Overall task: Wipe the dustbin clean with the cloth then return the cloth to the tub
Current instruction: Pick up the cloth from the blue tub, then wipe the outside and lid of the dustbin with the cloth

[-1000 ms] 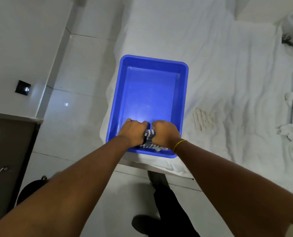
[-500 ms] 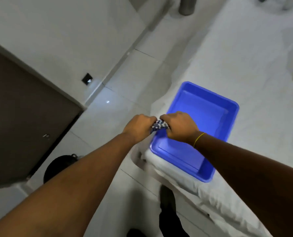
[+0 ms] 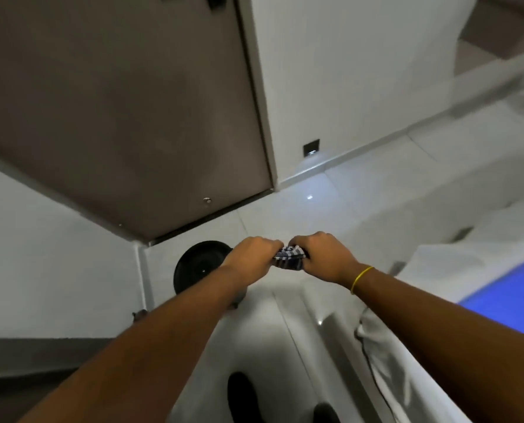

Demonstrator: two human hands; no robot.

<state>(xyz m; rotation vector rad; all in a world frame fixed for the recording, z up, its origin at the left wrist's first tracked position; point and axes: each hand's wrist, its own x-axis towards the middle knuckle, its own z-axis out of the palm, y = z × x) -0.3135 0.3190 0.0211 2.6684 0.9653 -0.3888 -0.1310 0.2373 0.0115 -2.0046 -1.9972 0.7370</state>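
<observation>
A striped dark-and-white cloth (image 3: 288,258) is bunched between my two fists, held out over the white floor. My left hand (image 3: 254,254) grips its left end and my right hand (image 3: 321,254) grips its right end, a yellow band on that wrist. The round black dustbin (image 3: 198,267) stands on the floor in the corner, just left of and below my left hand, partly hidden by my left forearm. Only a corner of the blue tub (image 3: 511,294) shows at the right edge, behind my right arm.
A brown door (image 3: 117,117) fills the upper left, with white wall on either side of it. The white-covered bed edge (image 3: 385,361) runs along the lower right. My dark shoes (image 3: 242,395) stand on the floor tiles at the bottom.
Both hands have lifted the cloth out of the blue tub and carried it left. The view has swung left, bringing the door and black dustbin in and pushing the tub to the right edge.
</observation>
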